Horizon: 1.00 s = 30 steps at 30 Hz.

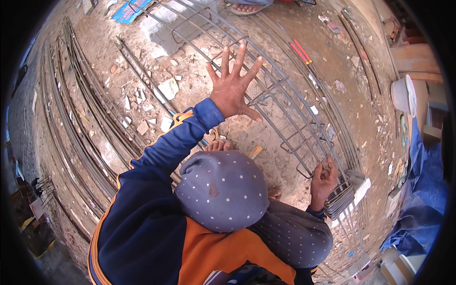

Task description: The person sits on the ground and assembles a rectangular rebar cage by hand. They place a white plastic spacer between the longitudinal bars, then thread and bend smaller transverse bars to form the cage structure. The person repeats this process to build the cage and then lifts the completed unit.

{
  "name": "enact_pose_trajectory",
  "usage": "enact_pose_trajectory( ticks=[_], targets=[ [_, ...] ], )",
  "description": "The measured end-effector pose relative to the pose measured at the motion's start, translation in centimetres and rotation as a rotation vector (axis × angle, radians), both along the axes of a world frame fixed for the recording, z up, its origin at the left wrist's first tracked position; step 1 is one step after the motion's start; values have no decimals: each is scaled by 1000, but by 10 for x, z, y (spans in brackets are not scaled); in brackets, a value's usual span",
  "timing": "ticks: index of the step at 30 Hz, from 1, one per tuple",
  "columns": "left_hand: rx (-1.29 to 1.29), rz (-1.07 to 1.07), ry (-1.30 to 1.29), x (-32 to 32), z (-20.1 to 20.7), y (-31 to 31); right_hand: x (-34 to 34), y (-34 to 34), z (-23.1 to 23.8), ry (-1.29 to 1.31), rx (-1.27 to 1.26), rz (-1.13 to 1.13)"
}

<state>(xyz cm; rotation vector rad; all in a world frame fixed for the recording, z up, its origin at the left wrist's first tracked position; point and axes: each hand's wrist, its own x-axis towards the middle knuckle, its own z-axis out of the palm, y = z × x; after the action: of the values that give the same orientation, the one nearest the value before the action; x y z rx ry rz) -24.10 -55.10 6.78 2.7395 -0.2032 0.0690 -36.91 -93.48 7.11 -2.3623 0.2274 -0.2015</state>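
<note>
A long steel rebar cage [285,78], made of straight bars tied with bent stirrups, runs from the upper middle down to the right. My left hand [232,88] is stretched over it, palm down with all fingers spread, holding nothing. At the cage's near right end my right hand [324,180] is closed, fingertips drawn together against the bars. Whatever may be between those fingertips is too small to make out. Just beside that hand, a bundle of bent stirrups [339,202] sits close to a pale block [358,187].
Long loose rebars [78,90] cover the ground at left; more bars [342,126] lie right of the cage. A red-handled tool [301,52] rests there. Broken tile pieces [168,89] are scattered about. A person's sandalled foot [247,8], a white bucket [403,95] and blue tarp [422,180] border the area.
</note>
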Motion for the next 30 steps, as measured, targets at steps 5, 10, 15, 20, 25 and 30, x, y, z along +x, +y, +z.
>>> enact_pose_trajectory(
  ticks=[5, 10, 15, 20, 25, 30],
  targets=[
    [11, -20, 1, 0, -2, 1, 2, 4, -2, -20, 21, 7],
    [33, -8, 8, 2, -3, -3, 10, 17, 4, 7, 42, 32],
    [52, -32, -14, 7, -4, -6, 11, 21, -2, -46, 82, 77],
    [45, -61, -37, 9, -10, -4, 14, 27, 1, -41, 52, 110],
    [42, -20, -166, 3, -5, -6, 15, 33, 4, -38, 106, 95],
    [-204, -12, -299, -15, 25, -9, 15, 29, -2, -79, 57, 90]
  ],
)
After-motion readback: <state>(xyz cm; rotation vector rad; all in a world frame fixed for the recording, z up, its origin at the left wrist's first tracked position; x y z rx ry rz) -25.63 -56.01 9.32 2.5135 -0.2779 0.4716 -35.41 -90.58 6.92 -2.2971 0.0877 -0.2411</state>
